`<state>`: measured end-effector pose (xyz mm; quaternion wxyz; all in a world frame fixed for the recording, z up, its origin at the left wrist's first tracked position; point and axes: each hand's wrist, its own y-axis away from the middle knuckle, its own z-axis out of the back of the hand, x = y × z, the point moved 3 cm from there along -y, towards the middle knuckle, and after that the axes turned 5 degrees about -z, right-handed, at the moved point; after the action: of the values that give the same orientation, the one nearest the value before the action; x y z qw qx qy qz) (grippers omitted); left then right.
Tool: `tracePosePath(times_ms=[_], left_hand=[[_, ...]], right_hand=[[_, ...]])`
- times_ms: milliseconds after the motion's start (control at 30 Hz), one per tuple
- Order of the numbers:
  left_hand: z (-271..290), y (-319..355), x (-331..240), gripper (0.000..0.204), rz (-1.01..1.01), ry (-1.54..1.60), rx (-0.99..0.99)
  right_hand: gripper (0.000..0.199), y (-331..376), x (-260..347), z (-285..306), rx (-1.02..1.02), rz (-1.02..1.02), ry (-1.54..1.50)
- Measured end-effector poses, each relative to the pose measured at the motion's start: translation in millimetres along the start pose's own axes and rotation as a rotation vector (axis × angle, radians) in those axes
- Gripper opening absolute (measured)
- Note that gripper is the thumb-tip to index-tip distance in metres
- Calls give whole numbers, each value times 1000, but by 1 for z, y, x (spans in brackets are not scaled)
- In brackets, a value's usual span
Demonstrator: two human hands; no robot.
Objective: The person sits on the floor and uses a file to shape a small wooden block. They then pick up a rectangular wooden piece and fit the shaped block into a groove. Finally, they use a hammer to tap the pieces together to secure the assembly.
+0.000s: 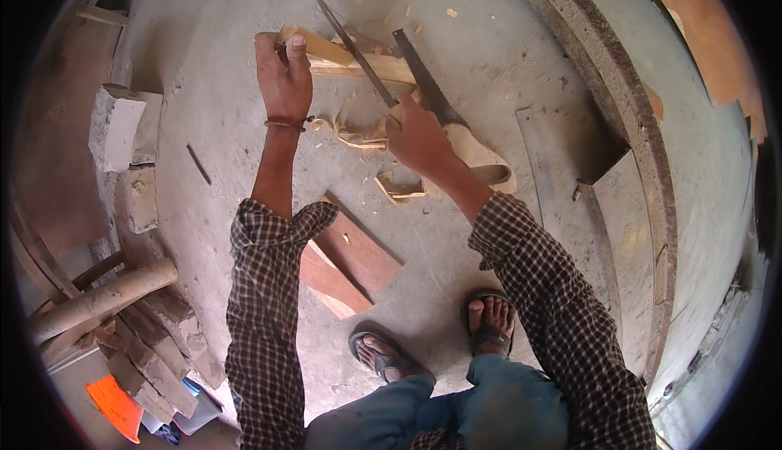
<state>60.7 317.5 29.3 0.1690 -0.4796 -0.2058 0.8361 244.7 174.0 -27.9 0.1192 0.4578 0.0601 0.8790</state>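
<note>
My left hand, closed, grips the end of a short yellowish piece of wood. Closed round a pale handle, my right hand holds a long, narrow, dark blade. That blade slants up to the left across the wood's right end; whether the two touch I cannot tell. Below them a pale wooden block lies on the floor. A handsaw with a wide wooden handle lies just right of my right hand. Curled wood shavings are scattered under both hands.
Reddish-brown boards lie on the floor before my feet. At the left are bricks, a round pole, stacked wood and an orange object. A long curved beam and a thin metal strip are at right.
</note>
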Motion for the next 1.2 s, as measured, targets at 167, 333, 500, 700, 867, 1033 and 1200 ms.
tracePosePath(times_ms=[167,333,500,700,867,1033,1200], left_hand=[[9,5,4,42,66,-1,22],[3,6,1,43,-23,-100,12],[3,3,5,43,-32,-81,4],[4,0,2,40,72,-66,12],[15,3,14,39,129,-19,1],[13,2,16,40,21,-110,-19],[4,-2,11,41,42,-65,-10]], right_hand=[[40,14,43,31,-25,29,-162],[36,11,46,21,-28,80,-72],[33,11,45,22,23,16,-35],[36,10,25,6,21,16,41],[38,11,25,11,-83,95,20],[38,15,59,24,31,27,-81],[37,11,9,6,-50,19,100]])
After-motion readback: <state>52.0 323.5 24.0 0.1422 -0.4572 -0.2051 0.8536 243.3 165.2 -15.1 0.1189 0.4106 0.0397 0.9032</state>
